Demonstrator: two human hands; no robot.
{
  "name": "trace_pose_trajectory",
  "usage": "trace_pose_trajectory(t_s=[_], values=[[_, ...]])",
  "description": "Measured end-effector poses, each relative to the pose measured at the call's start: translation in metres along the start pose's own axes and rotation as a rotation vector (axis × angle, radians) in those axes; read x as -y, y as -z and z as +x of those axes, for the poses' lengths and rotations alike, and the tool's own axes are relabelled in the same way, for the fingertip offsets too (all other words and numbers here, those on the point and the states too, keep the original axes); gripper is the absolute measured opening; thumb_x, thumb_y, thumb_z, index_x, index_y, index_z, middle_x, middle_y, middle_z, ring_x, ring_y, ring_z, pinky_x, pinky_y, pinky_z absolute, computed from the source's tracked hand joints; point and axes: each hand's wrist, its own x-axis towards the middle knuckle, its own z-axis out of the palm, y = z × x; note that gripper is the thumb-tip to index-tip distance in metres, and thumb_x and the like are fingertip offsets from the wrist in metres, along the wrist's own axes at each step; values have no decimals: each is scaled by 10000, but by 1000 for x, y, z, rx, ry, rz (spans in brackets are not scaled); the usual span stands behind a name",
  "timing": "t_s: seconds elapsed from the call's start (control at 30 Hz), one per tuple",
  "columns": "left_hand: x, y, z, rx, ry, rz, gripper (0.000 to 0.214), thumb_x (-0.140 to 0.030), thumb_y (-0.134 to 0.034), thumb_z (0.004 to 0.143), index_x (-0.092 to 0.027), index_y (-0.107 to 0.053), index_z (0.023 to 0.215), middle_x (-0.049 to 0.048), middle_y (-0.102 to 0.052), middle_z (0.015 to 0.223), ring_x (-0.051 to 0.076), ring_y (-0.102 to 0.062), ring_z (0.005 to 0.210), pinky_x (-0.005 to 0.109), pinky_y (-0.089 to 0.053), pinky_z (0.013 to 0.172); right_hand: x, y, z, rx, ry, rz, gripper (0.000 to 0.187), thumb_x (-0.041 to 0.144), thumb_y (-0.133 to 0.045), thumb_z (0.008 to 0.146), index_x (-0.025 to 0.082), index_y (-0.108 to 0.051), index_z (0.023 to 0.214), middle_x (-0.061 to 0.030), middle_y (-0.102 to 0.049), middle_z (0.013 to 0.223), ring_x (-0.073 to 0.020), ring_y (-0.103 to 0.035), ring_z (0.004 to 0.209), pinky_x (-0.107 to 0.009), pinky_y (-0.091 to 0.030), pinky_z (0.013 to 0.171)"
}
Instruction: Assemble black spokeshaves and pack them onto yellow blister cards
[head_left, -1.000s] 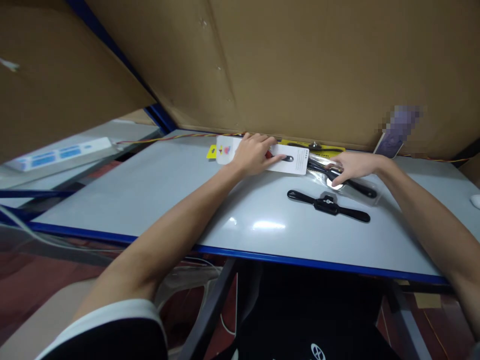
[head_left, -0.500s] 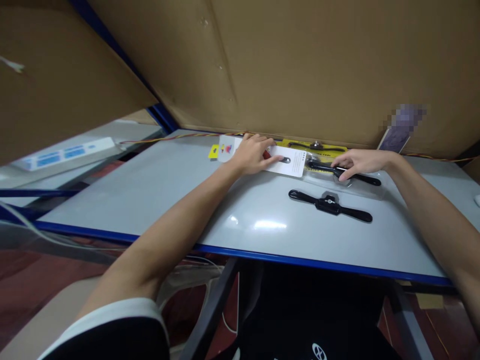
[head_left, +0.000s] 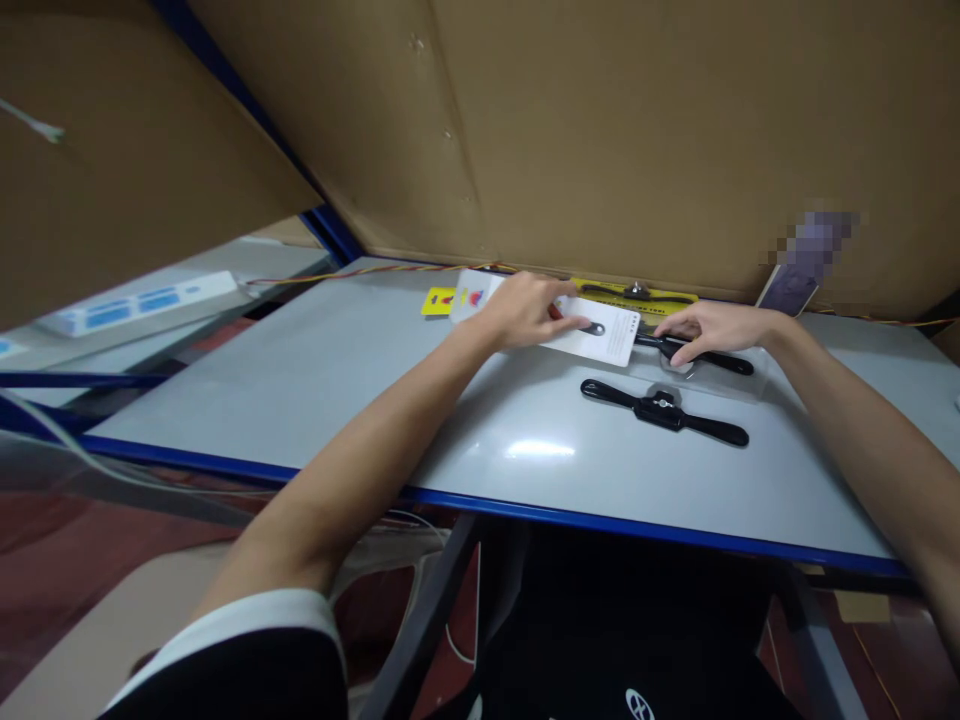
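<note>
My left hand [head_left: 529,312] grips a white backing card [head_left: 619,345], thumb across its face; something red and a small dark part show by the fingers. The card's right end lies over part of a clear plastic blister [head_left: 754,382]. My right hand [head_left: 716,330] has its fingers closed on a black spokeshave [head_left: 724,362] at the blister. Nearer me, a second black spokeshave [head_left: 664,408] lies loose on the table. Behind the hands is a yellow package [head_left: 686,310] with another spokeshave in it. A yellow card corner [head_left: 437,302] peeks out left of the white card.
The pale table [head_left: 300,390] has a blue front edge. Cardboard panels [head_left: 600,130] rise behind and at the left. A phone-like object [head_left: 796,280] leans against the back panel. Twisted wires [head_left: 390,268] run along the back, and a power strip [head_left: 146,305] lies at the left.
My left hand has shifted the white card to the right, and it now overlaps more of the blister and the held spokeshave. My right hand stays almost in place.
</note>
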Motion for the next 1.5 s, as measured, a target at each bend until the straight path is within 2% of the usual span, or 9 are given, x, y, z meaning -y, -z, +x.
trace_pose_trajectory(t_s=[0.07, 0.2, 0.3, 0.43, 0.63, 0.8, 1.0, 1.2, 1.5], values=[[18, 7, -4, 5, 50, 21, 667, -777, -538, 866, -184, -780, 1049, 110, -777, 843, 290, -701, 799, 348, -435, 697, -4, 0, -1, 0, -17, 3, 707, 695, -781, 760, 234, -747, 1294, 10, -630, 845, -215, -551, 806, -355, -392, 763], [46, 10, -12, 58, 148, 30, 643, -768, -560, 819, -196, -790, 999, 96, -754, 792, 257, -658, 729, 329, -391, 659, -11, 0, -2, -2, -13, 22, 671, 670, -789, 778, 245, -731, 1294, 32, -561, 803, -191, -496, 768, -336, -358, 729], [49, 6, -12, 77, 151, 34, 634, -755, -555, 819, -199, -790, 1013, 92, -745, 788, 252, -640, 719, 336, -399, 665, -15, 0, -1, -2, -12, 19, 687, 686, -781, 787, 241, -722, 1307, 54, -477, 742, -173, -448, 722, -323, -322, 699], [48, 11, -13, 27, 148, 28, 586, -733, -594, 808, -208, -770, 1000, 89, -745, 817, 263, -652, 773, 351, -447, 718, -16, 0, -1, -2, -33, 2, 709, 710, -767, 793, 236, -717, 1318, 70, -395, 708, -157, -394, 688, -321, -277, 689], [50, 24, -18, -146, 238, -4, 546, -682, -590, 866, -194, -739, 1061, 68, -729, 828, 236, -630, 781, 367, -480, 764, -4, -1, 0, 4, -51, -37, 729, 697, -776, 770, 239, -719, 1334, 35, -494, 778, -188, -441, 744, -339, -309, 725], [40, 10, -12, -63, 167, 41, 609, -778, -599, 812, -200, -726, 960, 78, -718, 779, 287, -668, 844, 394, -487, 833, 3, -1, -1, 2, -40, -39, 728, 687, -769, 774, 215, -720, 1327, 8, -551, 846, -210, -498, 797, -350, -361, 753], [40, -1, -9, -17, 122, 45, 608, -798, -557, 833, -211, -701, 901, 84, -695, 744, 299, -662, 825, 390, -460, 791, 0, -1, 0, 8, -34, -58, 723, 675, -761, 786, 224, -721, 1349, -22, -644, 917, -239, -562, 849, -373, -424, 781], [43, -2, -9, 10, 78, 39, 658, -836, -524, 848, -201, -693, 897, 76, -686, 774, 279, -644, 795, 381, -441, 782, 2, -1, 2, 6, 1, -97, 724, 668, -776, 779, 237, -739, 1358, -85, -756, 1215, -314, -662, 1054, -430, -502, 909], [41, 0, -7, -59, -8, 98, 744, -903, -486, 882, -196, -695, 986, 104, -710, 924, 335, -641, 1011, 507, -423, 1022, 3, -1, 3, 11, 43, -159, 707, 642, -762, 786, 250, -737, 1375, -97, -762, 1338, -339, -698, 1138, -444, -538, 944]])
